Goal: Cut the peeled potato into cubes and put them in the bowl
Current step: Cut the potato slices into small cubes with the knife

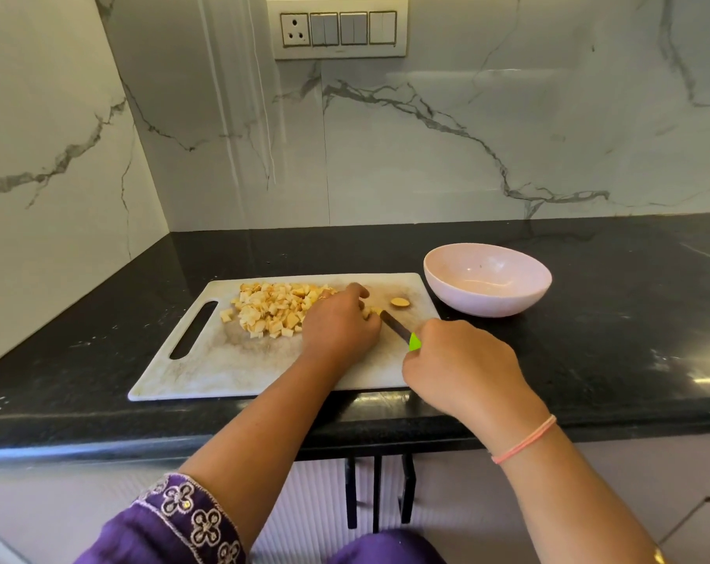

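One cutting board (pixel 243 368) on the desk (pixel 589 319) bears one cube pile (pixel 272 311) and one end slice (pixel 400 303); one bowl (pixel 487 305) stands beside it. Palm down, the left hand (pixel 339 327) curls over a potato piece (pixel 370 312); the right hand (pixel 463 368), fisted, grips one knife (pixel 398 328).

Black speckled countertop (pixel 589 339) with white cutting board (pixel 223 368) and pink bowl (pixel 487 278) just beside it.

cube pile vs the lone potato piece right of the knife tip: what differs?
Cube pile: many small blocky pieces, heaped on the board's left half. Lone piece: single, rounded, uncubed, flat, nearer the bowl. The left hand borders the pile; the lone piece lies clear of it. Shared: pale yellow potato, on the board, not in the bowl.
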